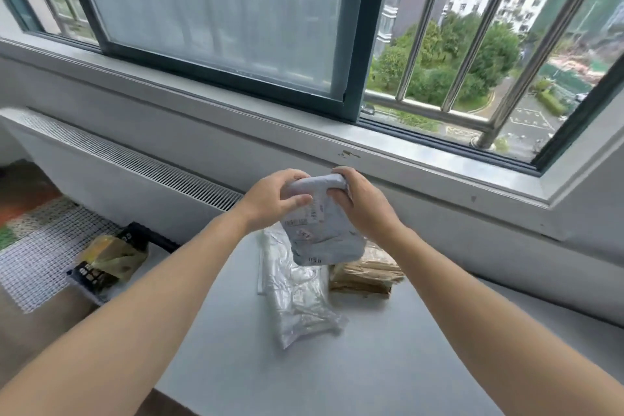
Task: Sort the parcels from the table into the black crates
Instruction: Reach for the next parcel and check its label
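Note:
A grey plastic parcel with a printed label hangs above the grey table. My left hand and my right hand both grip its top edge. Under it on the table lie a clear plastic parcel and a brown paper-wrapped parcel. On the floor to the left stands a black crate holding a yellow parcel.
A white radiator cover runs along the wall under the window sill. A white mesh mat lies on the floor beside the crate. The window on the right is open behind metal bars.

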The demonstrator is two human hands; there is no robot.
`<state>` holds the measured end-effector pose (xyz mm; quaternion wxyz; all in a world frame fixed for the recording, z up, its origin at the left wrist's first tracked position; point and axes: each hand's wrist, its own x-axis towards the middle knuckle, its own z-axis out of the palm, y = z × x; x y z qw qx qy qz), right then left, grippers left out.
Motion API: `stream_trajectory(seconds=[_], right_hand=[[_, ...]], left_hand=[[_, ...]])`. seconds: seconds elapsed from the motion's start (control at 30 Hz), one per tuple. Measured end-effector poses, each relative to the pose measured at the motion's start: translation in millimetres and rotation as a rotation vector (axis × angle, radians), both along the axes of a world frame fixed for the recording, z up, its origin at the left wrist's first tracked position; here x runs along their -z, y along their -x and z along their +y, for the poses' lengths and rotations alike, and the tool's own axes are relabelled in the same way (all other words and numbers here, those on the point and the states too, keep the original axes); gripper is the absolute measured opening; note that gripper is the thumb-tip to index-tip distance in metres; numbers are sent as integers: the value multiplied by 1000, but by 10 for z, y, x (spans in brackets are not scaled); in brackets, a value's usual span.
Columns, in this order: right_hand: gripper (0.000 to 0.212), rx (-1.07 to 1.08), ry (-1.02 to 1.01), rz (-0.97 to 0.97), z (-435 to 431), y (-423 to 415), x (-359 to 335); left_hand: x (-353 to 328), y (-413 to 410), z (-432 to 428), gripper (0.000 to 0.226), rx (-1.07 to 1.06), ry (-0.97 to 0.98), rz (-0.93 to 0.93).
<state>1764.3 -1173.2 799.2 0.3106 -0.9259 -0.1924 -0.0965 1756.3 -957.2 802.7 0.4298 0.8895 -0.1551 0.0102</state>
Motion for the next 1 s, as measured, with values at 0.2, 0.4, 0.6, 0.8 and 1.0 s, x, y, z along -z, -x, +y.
stream_trajectory(seconds=[0.2,0.4,0.6,0.8,1.0], right_hand=[[30,104,-224,108,117,93,-278],[45,213,-409,216,133,268,-261],[29,311,-377,277,89,491,-285],[16,345,-247,232,-20,666,-449],[25,290,35,222,-213,758,-753]], left_hand=[[-241,-47,89,11,56,274,7],[-380,-100,46,6,25,340,-38],[-371,-78,-55,11,-24,396,5],[-334,47,-97,15,87,548,203],[-424,147,-128,19,266,393,302]])
